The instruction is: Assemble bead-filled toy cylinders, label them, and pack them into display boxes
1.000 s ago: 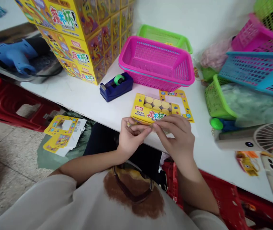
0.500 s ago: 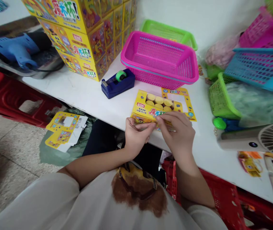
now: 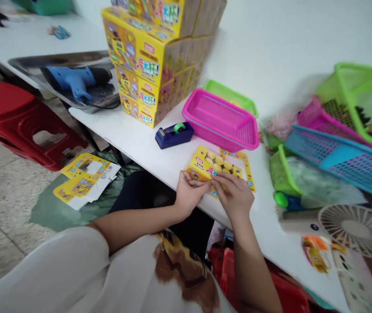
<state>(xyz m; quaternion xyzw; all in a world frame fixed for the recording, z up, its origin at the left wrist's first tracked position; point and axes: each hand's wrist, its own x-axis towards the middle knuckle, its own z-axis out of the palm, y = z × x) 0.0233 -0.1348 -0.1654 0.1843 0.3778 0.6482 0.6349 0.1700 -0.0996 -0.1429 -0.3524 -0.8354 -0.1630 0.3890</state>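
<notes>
A yellow carton [image 3: 200,161] with a cut-out window lies at the table's front edge, and several round yellow pieces [image 3: 219,161] show through the opening. At its near left side my left hand [image 3: 189,194] is closed, its fingertips pinching the front edge of the carton. My right hand [image 3: 236,198] grips the same edge further right with thumb and fingers, covering part of the printed front. The two sets of fingertips nearly meet. Beneath and behind the carton lies a flat yellow cardboard blank [image 3: 248,171]. What the fingertips press on at the edge is partly hidden.
A blue tape dispenser [image 3: 169,138] and a pink basket [image 3: 220,114] stand behind the carton. Stacked yellow boxes [image 3: 140,82] rise at the left, near a blue heat gun [image 3: 75,81]. Baskets [image 3: 323,152] and a fan [image 3: 352,228] crowd the right. Flat cartons [image 3: 86,176] lie low at left.
The camera view has turned, so the table scene sits lower and more of the box stack shows. Both hands stay at the carton's front edge, with little visible shift in their grip.
</notes>
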